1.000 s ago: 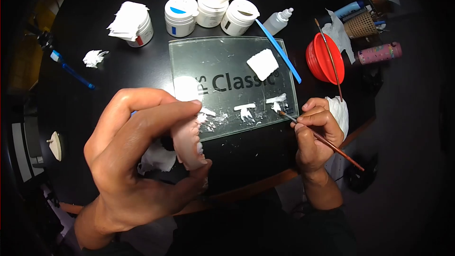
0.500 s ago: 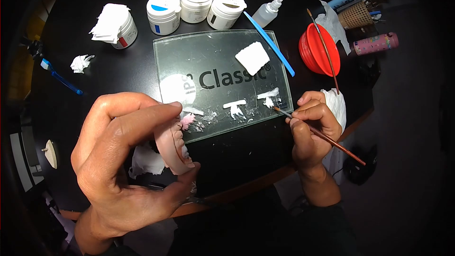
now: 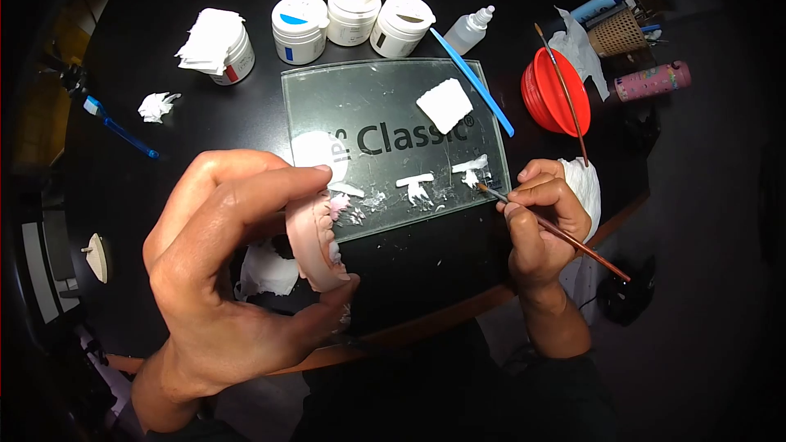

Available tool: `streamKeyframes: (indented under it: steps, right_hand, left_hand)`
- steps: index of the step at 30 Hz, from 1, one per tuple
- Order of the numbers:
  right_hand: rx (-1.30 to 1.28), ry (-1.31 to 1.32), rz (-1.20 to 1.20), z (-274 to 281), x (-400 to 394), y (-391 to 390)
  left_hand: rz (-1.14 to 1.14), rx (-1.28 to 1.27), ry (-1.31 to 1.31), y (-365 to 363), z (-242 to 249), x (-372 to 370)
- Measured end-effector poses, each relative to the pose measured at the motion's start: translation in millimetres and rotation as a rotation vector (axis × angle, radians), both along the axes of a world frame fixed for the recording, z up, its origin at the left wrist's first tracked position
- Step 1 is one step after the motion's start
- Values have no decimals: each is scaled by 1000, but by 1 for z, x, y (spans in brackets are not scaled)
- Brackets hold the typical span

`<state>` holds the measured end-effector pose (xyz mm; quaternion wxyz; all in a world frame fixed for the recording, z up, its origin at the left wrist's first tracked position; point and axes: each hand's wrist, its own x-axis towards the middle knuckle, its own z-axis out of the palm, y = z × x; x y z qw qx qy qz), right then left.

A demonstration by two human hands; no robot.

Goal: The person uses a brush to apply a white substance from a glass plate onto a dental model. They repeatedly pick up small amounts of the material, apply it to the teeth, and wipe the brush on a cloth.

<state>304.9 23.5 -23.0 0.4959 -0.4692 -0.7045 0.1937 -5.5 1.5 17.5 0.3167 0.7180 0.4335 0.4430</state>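
My left hand [image 3: 237, 254] grips a pinkish dental model [image 3: 313, 241] between thumb and fingers, its row of teeth turned to the right. My right hand [image 3: 544, 217] pinches a thin brown brush [image 3: 573, 241]. The brush tip touches or is just above a white paste smear [image 3: 471, 170] near the right edge of the glass plate [image 3: 385, 98]. Another white smear [image 3: 416, 187] lies left of it, and pink paste [image 3: 339, 206] is partly hidden behind the model. A square white pad [image 3: 445, 106] rests on the plate.
White jars [image 3: 300, 30] stand behind the plate, beside a dropper bottle [image 3: 471, 30]. A blue stick [image 3: 475, 83] crosses the plate's right corner. A second brush lies across a red bowl [image 3: 547, 94]. Tissue [image 3: 583, 196] is by my right hand; a blue toothbrush [image 3: 119, 127] lies far left.
The plate, jars and left hand with the model appear shifted rightward in the view. My right hand and its brush have barely moved, with the tip still at the right-hand white smear.
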Motion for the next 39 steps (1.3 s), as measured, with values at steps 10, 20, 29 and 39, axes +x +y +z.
streamKeyframes:
  steps: [10, 20, 29, 39]
  right_hand:
    - [47, 179, 372, 23, -12, 9]
    - [-66, 247, 768, 62, -70, 29]
    - [-82, 422, 740, 39, -78, 19]
    - [-1, 312, 727, 39, -80, 16]
  left_hand:
    - [-114, -144, -313, 9, -6, -1]
    - [-200, -235, -454, 9, -10, -3]
    - [-236, -429, -552, 8, -6, -5]
    - [-218, -497, -540, 8, -4, -8]
